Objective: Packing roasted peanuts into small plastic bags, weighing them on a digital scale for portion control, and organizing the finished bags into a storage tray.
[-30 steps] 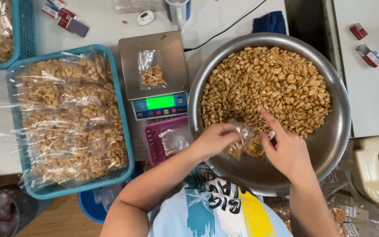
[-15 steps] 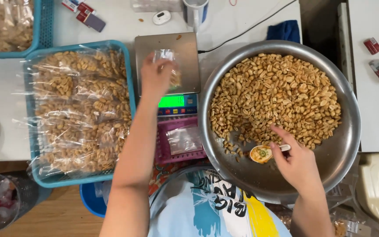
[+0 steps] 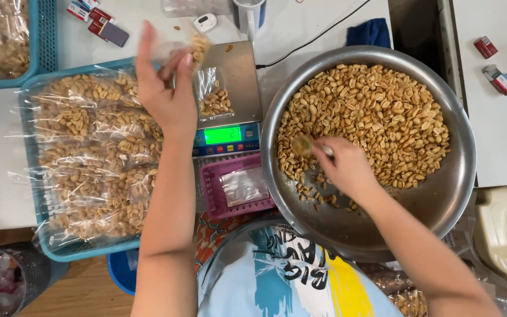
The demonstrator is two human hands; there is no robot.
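While raised over the digital scale (image 3: 225, 88), left hand (image 3: 165, 88) with fingers pinched on a clear peanut bag (image 3: 198, 50), ready for weighing; right hand (image 3: 341, 167) closed around a small scoop (image 3: 302, 144), dipped in the steel basin (image 3: 459, 176) for peanuts (image 3: 377, 111); filled bags (image 3: 89, 152) kept aside in blue basket (image 3: 66, 253).

**Peanuts, bag by bag**

My left hand (image 3: 165, 94) lifts a clear plastic bag (image 3: 192, 50) holding a small clump of peanuts, above the near-left corner of the scale. A second clear bag (image 3: 212, 94) lies flat on the steel weighing plate, a small heap of peanuts inside it. My right hand (image 3: 344, 167) grips a small round scoop (image 3: 302, 144), tilted and dipped into the peanuts (image 3: 377, 111) heaped in the wide steel bowl (image 3: 441, 205); the near part of the bowl's floor shows bare, with a few loose nuts.
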